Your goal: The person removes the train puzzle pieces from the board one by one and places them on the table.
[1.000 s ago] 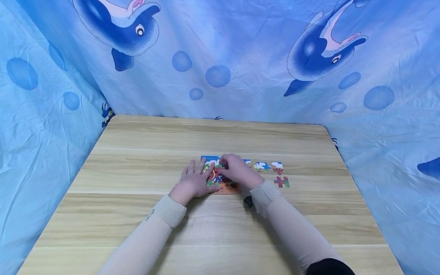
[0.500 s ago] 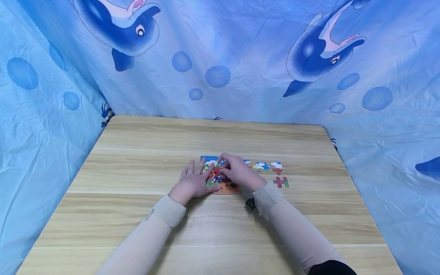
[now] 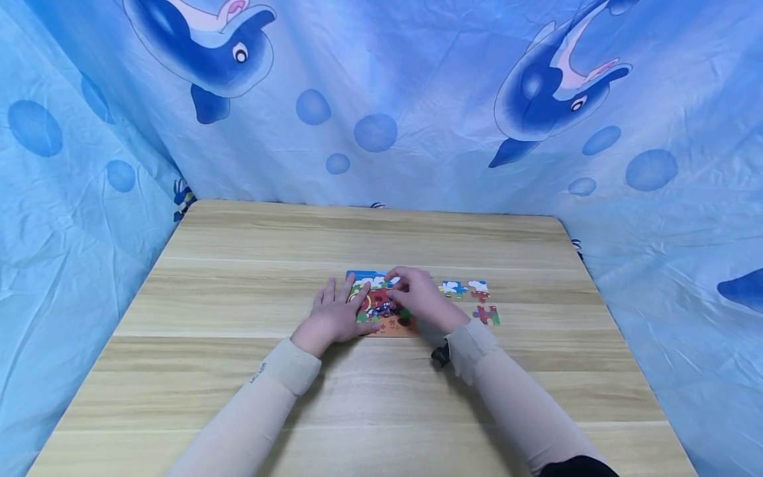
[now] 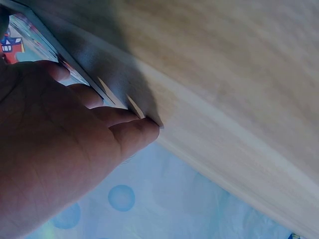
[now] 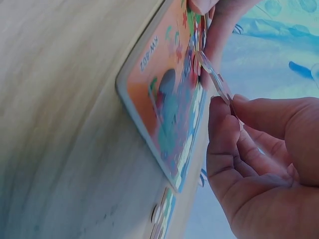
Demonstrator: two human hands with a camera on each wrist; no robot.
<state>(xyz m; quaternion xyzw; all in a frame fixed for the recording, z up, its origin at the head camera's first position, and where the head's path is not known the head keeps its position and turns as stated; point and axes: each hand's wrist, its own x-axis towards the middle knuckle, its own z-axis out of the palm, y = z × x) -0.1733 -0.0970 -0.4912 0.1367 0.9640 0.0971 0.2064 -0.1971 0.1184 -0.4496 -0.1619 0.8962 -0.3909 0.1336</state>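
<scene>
A jigsaw puzzle (image 3: 390,328) in a shallow tray lies on the table, with an orange bottom strip and a blue top edge. My left hand (image 3: 330,318) rests flat over its left side, fingers spread. Over the upper right part of the puzzle is my right hand (image 3: 423,298), thumb and fingertips pinching a puzzle piece (image 5: 217,77). In the right wrist view that piece is tilted, its lower end close over the picture. The tray (image 5: 139,99) carries the print "KW-802". Left fingers (image 4: 134,134) lie past the tray's edge on the wood in the left wrist view.
To the right of the puzzle lie loose pieces: a cloud-and-sky piece (image 3: 453,288), a white-and-red piece (image 3: 479,288) and a red-and-green piece (image 3: 486,315). A blue dolphin-print curtain (image 3: 381,172) hangs around the wooden table (image 3: 238,238).
My right hand has shifted slightly to the right with the pinched piece, uncovering more of the puzzle's middle. The left hand stays in place.
</scene>
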